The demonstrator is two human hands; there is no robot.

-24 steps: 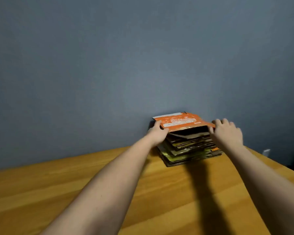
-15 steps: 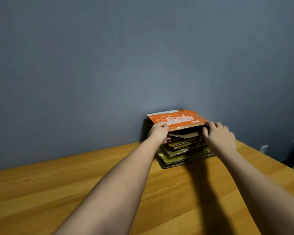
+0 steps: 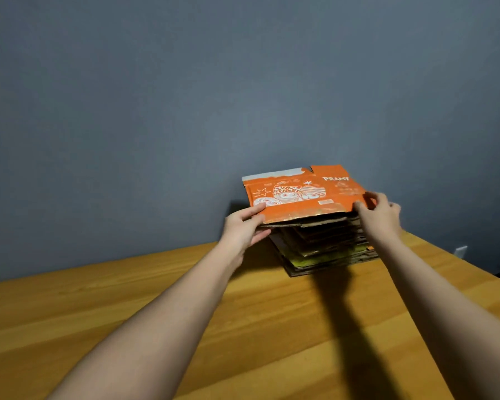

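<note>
Wooden table (image 3: 156, 307) against a grey-blue wall (image 3: 185, 96). Flattened orange carton (image 3: 298, 197), white cartoon print, near edge worn to brown, tilted above the stack (image 3: 326, 249) by the wall. Left hand (image 3: 244, 226) pinches its near-left corner, right hand (image 3: 380, 215) grips its right edge.
</note>
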